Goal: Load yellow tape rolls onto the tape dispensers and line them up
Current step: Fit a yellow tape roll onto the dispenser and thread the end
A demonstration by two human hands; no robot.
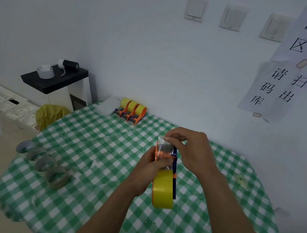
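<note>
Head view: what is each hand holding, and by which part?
The left hand grips the tape dispenser by its orange frame above the yellow roll; the right hand pinches the clear tape end near the cutter.

Dim bluish light; soft focus; warped edges

Head camera looks down, close over table (87, 146).

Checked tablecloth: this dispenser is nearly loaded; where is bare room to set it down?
Bare: right of the three loaded dispensers along the wall, and mid-table between them and the held dispenser. Crowded: left edge, four tape rolls.
</note>
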